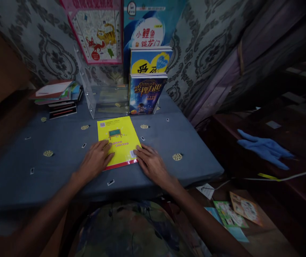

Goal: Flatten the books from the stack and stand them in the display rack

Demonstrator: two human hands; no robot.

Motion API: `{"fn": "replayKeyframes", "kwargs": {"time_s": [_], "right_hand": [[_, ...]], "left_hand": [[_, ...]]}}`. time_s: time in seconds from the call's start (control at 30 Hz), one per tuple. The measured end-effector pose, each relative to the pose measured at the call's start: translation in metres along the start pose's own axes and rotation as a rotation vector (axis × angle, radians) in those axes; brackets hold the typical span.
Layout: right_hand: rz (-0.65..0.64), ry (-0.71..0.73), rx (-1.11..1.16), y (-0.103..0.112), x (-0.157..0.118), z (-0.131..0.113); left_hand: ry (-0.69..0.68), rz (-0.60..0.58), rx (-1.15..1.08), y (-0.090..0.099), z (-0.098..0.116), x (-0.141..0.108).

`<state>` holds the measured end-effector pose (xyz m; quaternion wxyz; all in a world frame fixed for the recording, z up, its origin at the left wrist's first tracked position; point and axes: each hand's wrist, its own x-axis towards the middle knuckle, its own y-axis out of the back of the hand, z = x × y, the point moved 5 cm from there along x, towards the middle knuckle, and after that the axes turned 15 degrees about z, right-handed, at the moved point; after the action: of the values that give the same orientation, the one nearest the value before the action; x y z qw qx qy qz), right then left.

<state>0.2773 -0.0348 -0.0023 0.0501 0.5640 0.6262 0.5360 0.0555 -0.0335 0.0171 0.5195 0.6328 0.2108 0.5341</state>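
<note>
Two hands rest on a yellow book [121,144] on a cloth-covered table [67,157].
The book lies flat near the table's front edge, its red strip toward the person. The left hand [96,157] is loosely spread over the book's left side, thumb apart from the fingers; the right hand [151,163], also loosely spread, lays its fingertips on the right edge. Just behind, a clear rack [91,94] holds upright books [148,93] (a stack of books [58,96] sits to its left).
</note>
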Motion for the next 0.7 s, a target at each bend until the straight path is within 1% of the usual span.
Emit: {"fn": "replayKeyframes", "kwargs": {"time_s": [0.1,0.2,0.33,0.43,0.5,0.63,0.7], "right_hand": [[0.01,0.0,0.008,-0.001,0.0,0.0],[0.023,-0.006,0.02,0.0,-0.002,-0.005],[0.021,-0.042,0.065,0.006,-0.008,-0.023],[0.059,-0.098,0.175,0.013,-0.016,-0.035],[0.111,-0.162,0.293,0.017,-0.021,-0.038],[0.232,-0.403,0.547,0.022,-0.023,-0.032],[0.285,-0.488,0.661,0.023,-0.02,-0.034]], "left_hand": [[-0.003,0.016,-0.025,0.002,0.01,-0.011],[0.007,0.028,0.001,0.005,0.016,-0.018],[0.034,0.019,0.015,0.006,0.019,-0.019],[0.084,-0.003,-0.003,0.008,0.021,-0.016],[0.13,-0.028,-0.011,0.009,0.023,-0.013],[0.226,-0.116,0.013,0.011,0.028,-0.002],[0.255,-0.169,0.03,0.013,0.03,0.003]]}}
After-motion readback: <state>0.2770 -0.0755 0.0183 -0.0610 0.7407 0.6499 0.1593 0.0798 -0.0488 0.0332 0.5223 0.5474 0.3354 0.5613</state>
